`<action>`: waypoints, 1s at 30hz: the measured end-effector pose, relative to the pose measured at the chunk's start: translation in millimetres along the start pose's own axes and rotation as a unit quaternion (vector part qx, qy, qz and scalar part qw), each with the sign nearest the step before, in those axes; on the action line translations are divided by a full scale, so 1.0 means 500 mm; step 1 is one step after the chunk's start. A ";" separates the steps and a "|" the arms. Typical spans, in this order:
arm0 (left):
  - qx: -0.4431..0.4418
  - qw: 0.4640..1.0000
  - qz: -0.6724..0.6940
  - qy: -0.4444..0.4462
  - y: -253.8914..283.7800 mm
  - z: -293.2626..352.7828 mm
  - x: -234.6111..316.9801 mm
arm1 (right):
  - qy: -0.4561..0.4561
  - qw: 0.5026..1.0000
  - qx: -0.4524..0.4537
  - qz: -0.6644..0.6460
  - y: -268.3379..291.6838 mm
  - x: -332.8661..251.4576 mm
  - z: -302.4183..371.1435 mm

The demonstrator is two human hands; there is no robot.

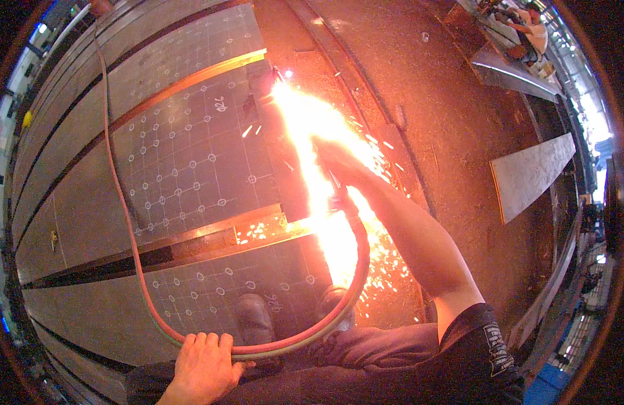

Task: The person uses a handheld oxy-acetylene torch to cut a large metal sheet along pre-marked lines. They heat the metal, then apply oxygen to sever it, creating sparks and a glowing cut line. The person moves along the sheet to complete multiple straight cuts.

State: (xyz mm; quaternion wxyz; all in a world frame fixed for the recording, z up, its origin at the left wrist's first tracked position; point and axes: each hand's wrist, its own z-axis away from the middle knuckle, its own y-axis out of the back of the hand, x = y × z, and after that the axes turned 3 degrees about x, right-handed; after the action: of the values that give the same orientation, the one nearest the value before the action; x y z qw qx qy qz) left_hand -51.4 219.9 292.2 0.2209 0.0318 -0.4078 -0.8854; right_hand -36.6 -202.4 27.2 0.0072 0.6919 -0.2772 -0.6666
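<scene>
At the lower left, my left hand (207, 368) closes over a red and green twin hose (285, 345). The hose loops across my knees and up to a cutting torch (335, 185). My right hand (332, 158) is wrapped round the torch, its fingers partly lost in glare. White-hot flame and sparks (312, 115) stream along the right edge of a dark steel plate (190, 162), hiding the torch tip and the cut itself. Rows of chalk circles and lines mark this plate and the nearer plate (204, 293).
My boots (254, 317) rest on the nearer plate. Narrow gaps part the plates, with sparks in one. A light metal piece (534, 175) lies on the brown floor (460, 148) at right. Another person (531, 34) works at the far upper right. More hose (109, 135) trails away left.
</scene>
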 end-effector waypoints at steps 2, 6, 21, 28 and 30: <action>0.001 1.000 0.007 -0.002 0.002 -0.005 0.002 | 0.022 0.999 0.036 0.028 0.005 0.009 0.006; -0.012 0.999 0.032 0.025 0.012 0.003 0.005 | -0.157 0.987 -0.012 -0.003 -0.004 -0.128 0.005; -0.071 0.996 0.033 0.030 0.028 -0.003 0.007 | -0.347 0.930 0.018 -0.123 0.015 -0.182 -0.016; -0.040 0.999 0.014 -0.001 0.017 0.001 -0.001 | -0.300 0.950 0.019 -0.088 0.010 -0.189 -0.006; -0.051 0.998 0.018 0.011 0.022 -0.002 0.005 | -0.292 0.952 0.006 -0.089 0.016 -0.194 -0.005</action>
State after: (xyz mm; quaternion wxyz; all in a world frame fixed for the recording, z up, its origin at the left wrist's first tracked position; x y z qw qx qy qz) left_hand -49.5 211.8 300.0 0.2427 0.0230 -0.3604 -0.9004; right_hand -33.4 -171.8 119.6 -0.1379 0.4891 -0.2087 -0.8356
